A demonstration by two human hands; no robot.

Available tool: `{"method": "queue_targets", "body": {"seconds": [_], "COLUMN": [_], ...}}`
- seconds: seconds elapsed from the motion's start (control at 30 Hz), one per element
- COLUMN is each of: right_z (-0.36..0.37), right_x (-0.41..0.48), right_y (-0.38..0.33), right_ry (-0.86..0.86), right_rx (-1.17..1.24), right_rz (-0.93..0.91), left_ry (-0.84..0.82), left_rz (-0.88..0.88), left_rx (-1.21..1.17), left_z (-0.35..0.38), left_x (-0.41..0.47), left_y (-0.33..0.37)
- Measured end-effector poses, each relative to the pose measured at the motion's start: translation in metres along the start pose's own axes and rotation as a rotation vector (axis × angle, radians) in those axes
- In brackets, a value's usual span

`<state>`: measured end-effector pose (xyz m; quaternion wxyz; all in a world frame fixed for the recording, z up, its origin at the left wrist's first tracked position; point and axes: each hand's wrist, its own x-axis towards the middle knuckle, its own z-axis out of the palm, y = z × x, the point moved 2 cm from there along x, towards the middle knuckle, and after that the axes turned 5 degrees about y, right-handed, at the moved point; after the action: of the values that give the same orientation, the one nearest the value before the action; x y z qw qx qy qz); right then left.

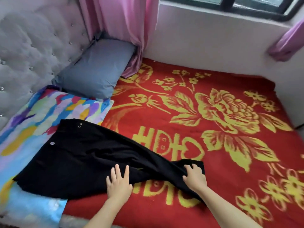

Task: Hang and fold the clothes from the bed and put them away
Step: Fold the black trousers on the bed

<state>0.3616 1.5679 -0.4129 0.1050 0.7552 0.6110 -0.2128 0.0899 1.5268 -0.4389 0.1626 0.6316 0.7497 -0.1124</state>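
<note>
- While one pair of black trousers (85, 155) lies on the red blanket (213, 145), one multicoloured pillow (41, 116) sits under its waistband and one blue-grey pillow (97, 69) beyond it.
- Left hand (119, 183): flat on the trousers, fingers spread.
- Right hand (195, 176): fingers curled, clutching the leg end.

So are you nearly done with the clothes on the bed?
Only one garment shows on the bed: the black trousers, spread but not folded yet. The left hand presses them flat while the right hand grips a leg end. Folding them and putting them away is left.
</note>
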Motion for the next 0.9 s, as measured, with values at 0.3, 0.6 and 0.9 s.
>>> {"method": "queue_targets", "body": {"seconds": [0.3,0.6,0.9], "right_z": [0.059,0.124,0.169], "right_x": [-0.006,0.023,0.071], "right_y": [0.128,0.163,0.181], "right_ry": [-0.117,-0.163,0.012], "right_rx": [0.081,0.105,0.56], "right_rz": [0.169,0.115,0.368], "left_ry": [-0.076,-0.067,0.151], "left_rz": [0.051,0.107,0.22], "left_rx": [-0.016,-0.035,-0.157], "left_z": [0.043,0.098,0.125], "left_x": [-0.002,0.013,0.08], "left_y": [0.093,0.127,0.122]}}
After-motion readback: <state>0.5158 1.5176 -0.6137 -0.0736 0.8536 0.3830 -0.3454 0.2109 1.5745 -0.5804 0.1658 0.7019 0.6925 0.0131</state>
